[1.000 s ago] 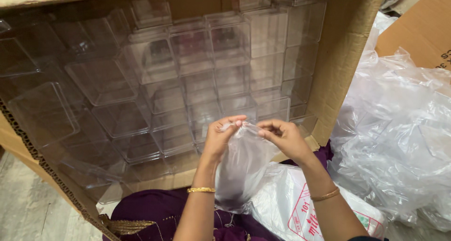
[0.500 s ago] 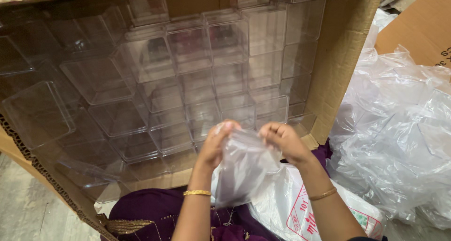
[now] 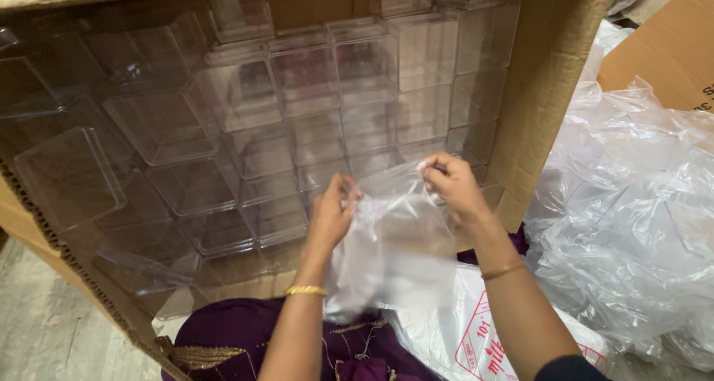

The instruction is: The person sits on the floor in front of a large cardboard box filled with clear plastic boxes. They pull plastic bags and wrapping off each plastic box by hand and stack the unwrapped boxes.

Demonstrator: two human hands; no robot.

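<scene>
Two hands, one clear bag

Two hands are in my view and both grip the same thing: one small clear plastic bag (image 3: 394,254), held up in front of the open cardboard box (image 3: 550,91). My left hand (image 3: 332,214) pinches the bag's top edge on its side, fingers curled together on the film. My right hand (image 3: 450,184) pinches the opposite part of the edge a little higher, so the mouth is stretched between them and the bag hangs down over purple cloth (image 3: 238,336).

One gold bangle (image 3: 306,290) sits on the left wrist, one thin bangle (image 3: 503,271) on the right.

Inside the box I see many clear plastic containers (image 3: 305,76) stacked in rows; they overlap and reflect too much for me to count them exactly. One heap of crumpled clear plastic (image 3: 632,225) lies beside the box on the right, and one white printed bag (image 3: 476,336) lies under my right forearm.
</scene>
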